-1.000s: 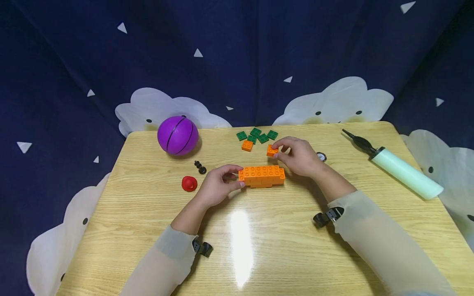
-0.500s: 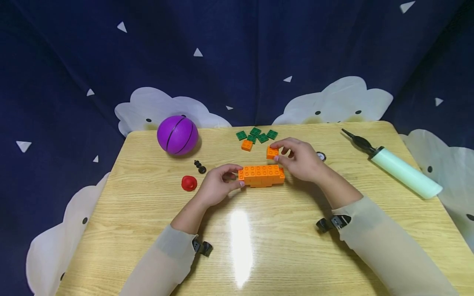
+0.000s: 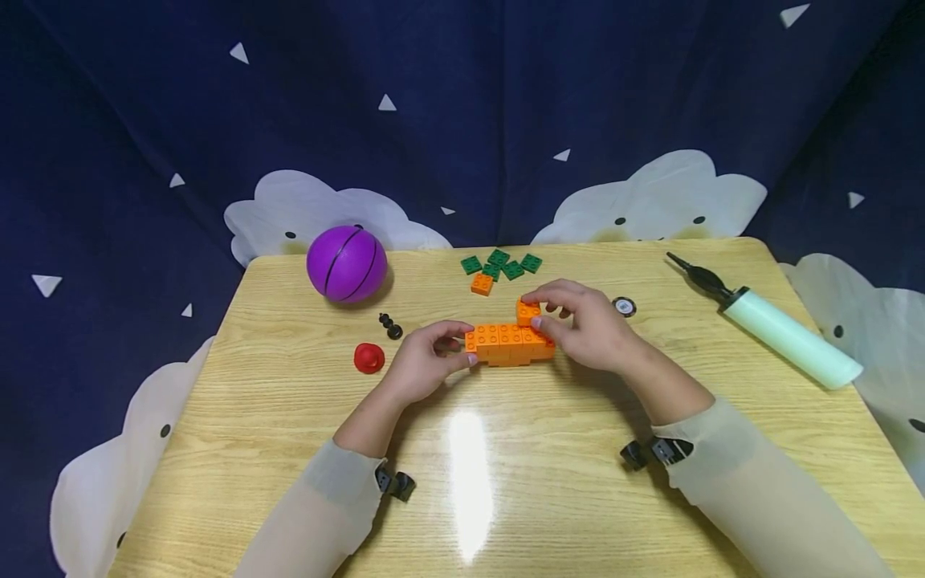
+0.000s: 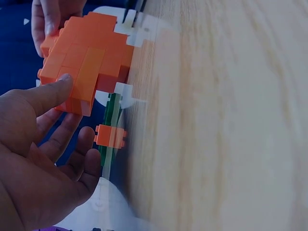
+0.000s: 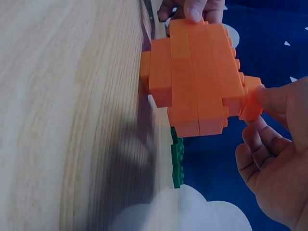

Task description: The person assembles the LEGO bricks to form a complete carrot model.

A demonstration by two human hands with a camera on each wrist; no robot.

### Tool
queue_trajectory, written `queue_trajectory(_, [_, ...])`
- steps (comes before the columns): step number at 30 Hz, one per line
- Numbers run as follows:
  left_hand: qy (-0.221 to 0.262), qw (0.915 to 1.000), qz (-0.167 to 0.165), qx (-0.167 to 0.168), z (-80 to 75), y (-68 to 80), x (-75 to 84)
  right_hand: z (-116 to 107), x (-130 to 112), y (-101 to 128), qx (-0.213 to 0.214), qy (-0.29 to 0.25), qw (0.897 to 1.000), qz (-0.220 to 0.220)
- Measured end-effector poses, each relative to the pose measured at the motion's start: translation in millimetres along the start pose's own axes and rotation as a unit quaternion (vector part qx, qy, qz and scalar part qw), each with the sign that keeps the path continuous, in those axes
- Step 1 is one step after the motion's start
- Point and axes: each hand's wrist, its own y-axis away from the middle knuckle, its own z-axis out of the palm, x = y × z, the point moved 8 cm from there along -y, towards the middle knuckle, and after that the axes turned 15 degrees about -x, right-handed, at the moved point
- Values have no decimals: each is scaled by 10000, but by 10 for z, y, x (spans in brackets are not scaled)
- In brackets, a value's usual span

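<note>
An orange toy-brick block (image 3: 509,347), stepped narrower toward its base, stands near the middle of the table. My left hand (image 3: 426,361) grips its left end between thumb and fingers; the left wrist view shows the thumb on the near face of the block (image 4: 82,62). My right hand (image 3: 592,327) pinches a single orange brick (image 3: 528,311) over the back right of the block's studded top. In the right wrist view that brick (image 5: 252,98) meets the studs; whether it is pressed fully down I cannot tell.
Several green bricks (image 3: 499,257) and an orange brick (image 3: 482,284) lie behind the block. Left are a purple ball (image 3: 347,265), a black chess-pawn-like piece (image 3: 391,326) and a small red hat-shaped piece (image 3: 369,358). Right are a round chip (image 3: 625,307) and a hand pump (image 3: 788,333).
My right hand has come nearer and slightly down, carrying the single orange brick from behind the block onto its top. The left hand and the block have stayed in place.
</note>
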Motion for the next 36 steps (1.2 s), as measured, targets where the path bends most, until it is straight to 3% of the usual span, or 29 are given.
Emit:
queue_trajectory(14, [-5,10000,-60,14,0,10,4,97,-131,65,27,143,9990,-423])
queue_trajectory(36, [16,10000,-56,38,-2,6,9,112,-215,93,-98,378,9982,-455])
